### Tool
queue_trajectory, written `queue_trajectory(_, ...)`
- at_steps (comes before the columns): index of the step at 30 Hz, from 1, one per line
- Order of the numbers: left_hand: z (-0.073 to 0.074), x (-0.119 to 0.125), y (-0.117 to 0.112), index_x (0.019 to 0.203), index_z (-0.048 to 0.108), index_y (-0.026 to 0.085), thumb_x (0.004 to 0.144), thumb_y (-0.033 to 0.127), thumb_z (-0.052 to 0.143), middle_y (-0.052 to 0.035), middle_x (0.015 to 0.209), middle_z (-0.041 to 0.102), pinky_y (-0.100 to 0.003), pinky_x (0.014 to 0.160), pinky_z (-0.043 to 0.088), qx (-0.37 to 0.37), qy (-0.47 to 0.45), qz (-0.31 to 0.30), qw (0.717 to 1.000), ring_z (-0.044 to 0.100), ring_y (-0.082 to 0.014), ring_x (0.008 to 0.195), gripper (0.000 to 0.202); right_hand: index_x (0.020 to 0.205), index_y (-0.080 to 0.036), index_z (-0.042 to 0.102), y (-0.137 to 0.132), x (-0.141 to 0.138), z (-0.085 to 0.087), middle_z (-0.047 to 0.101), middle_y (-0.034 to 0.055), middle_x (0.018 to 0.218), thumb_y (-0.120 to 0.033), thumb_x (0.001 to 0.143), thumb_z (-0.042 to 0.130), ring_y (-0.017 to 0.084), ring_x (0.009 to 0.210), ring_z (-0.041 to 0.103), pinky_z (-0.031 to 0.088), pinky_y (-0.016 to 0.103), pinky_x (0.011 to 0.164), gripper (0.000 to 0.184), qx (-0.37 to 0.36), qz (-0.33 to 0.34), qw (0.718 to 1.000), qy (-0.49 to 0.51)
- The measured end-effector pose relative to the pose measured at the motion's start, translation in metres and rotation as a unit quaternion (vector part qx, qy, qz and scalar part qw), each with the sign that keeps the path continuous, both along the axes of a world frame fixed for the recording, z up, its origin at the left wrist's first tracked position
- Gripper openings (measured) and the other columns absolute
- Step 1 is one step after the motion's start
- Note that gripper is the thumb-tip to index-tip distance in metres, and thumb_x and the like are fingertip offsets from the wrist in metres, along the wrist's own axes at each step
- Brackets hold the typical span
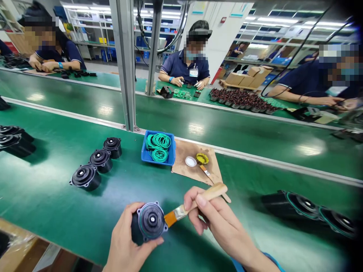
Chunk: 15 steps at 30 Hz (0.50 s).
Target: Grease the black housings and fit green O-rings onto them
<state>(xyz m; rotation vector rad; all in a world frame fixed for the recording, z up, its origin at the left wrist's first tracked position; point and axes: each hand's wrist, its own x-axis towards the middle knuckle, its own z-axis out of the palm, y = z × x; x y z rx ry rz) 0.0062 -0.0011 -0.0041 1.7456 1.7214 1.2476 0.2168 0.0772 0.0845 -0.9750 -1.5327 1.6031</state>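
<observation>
My left hand (124, 241) grips a black round motor part (150, 223) with a teal ring on its face, held low in the middle of the view. My right hand (218, 223) pinches a wooden-handled brush (195, 204); its orange bristles touch the right rim of the part. Behind the hands, a blue tray (144, 155) holds green rubber rings (158, 147). Beside it on brown paper (184, 170) stand a white lid (191, 161), a small yellow pot (202, 158) and a second brush (206, 172).
Three black parts (98, 162) stand in a row on the green belt (56, 196) at left, more at the far left (11, 139) and right (312, 209). A metal post (124, 64) rises behind the tray. Three other people work at the far belt.
</observation>
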Motion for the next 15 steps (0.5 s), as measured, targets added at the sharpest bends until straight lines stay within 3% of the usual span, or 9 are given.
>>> queue_trajectory(4,0.001,0.006,-0.002,0.115,0.056,0.027,0.076,0.065,0.074,-0.0047,0.109,0.074,-0.038,0.086,0.06,-0.015,-0.03,0.023,0.999,0.073,-0.0257,0.098,0.058,0.071,-0.017,0.058,-0.002,-0.006,-0.005,0.047,-0.0035,0.046,-0.07,0.096,0.045,0.009,0.042,0.037,0.027,0.021,0.043,0.061,-0.06,0.038,0.997,-0.008)
queue_trajectory(8,0.002,0.008,-0.002,0.114,0.055,0.027,0.077,0.069,0.071,-0.0046,0.11,0.074,-0.038,0.086,0.061,-0.018,-0.032,0.027,0.999,0.074,-0.025,0.098,0.059,0.057,-0.016,0.057,-0.005,-0.012,-0.008,0.047,-0.0017,0.05,-0.068,0.098,0.043,0.008,0.043,0.041,0.033,0.02,0.042,0.068,-0.042,0.041,0.998,-0.021)
queue_trajectory(15,0.002,0.005,-0.003,0.115,0.055,0.029,0.076,0.067,0.073,-0.004,0.113,0.073,-0.038,0.09,0.06,-0.023,-0.033,0.013,0.999,0.073,-0.0242,0.103,0.058,0.058,-0.015,0.061,-0.005,-0.013,-0.013,0.055,0.0006,0.061,-0.057,0.104,0.041,0.006,0.045,0.047,0.04,0.018,0.044,0.065,0.061,0.011,0.996,-0.056)
